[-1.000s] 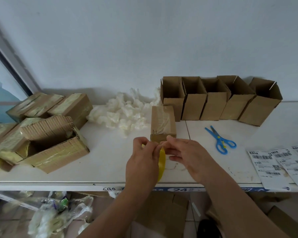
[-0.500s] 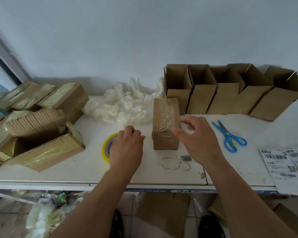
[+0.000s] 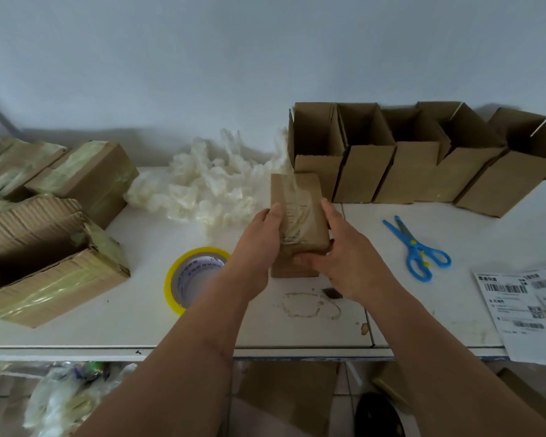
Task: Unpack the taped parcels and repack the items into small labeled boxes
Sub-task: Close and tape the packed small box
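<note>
Both hands (image 3: 300, 247) now grip taped box (image 3: 298, 209) btwn.

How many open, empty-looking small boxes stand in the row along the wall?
5, side by side at the back right of the table: first, second, third, fourth, fifth. Their insides are only partly visible.

Small taped box (image 3: 300, 216) upright mid-tabletop, clear tape over top; five open empty boxes (image 3: 423, 152) in row behind; taped parcels (image 3: 76, 175) at left, one torn open.
</note>
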